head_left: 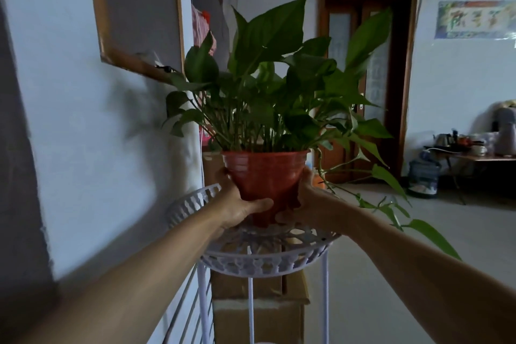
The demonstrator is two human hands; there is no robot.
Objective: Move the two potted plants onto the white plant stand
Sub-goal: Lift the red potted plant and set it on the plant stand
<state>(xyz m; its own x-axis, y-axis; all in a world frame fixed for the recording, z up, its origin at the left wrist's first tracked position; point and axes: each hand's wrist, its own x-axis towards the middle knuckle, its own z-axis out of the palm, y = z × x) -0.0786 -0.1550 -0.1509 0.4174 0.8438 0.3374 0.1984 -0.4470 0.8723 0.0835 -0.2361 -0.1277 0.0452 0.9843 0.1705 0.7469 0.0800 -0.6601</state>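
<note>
A leafy green plant in a red plastic pot (265, 173) is held just over the top basket of the white plant stand (251, 261). My left hand (237, 204) grips the pot's left side and my right hand (305, 201) grips its right side. The pot's base is at the level of the basket's rim; whether it rests on the basket floor is hidden by my hands. A long vine trails down to the right. A second potted plant is not in view.
Cardboard boxes (259, 313) stand behind the stand's legs. A white wall with a wooden-framed board (139, 8) is on the left. A dark wooden door (363, 78) is behind. A low table with kettles (480, 148) and a water jug (423, 176) stand at the right.
</note>
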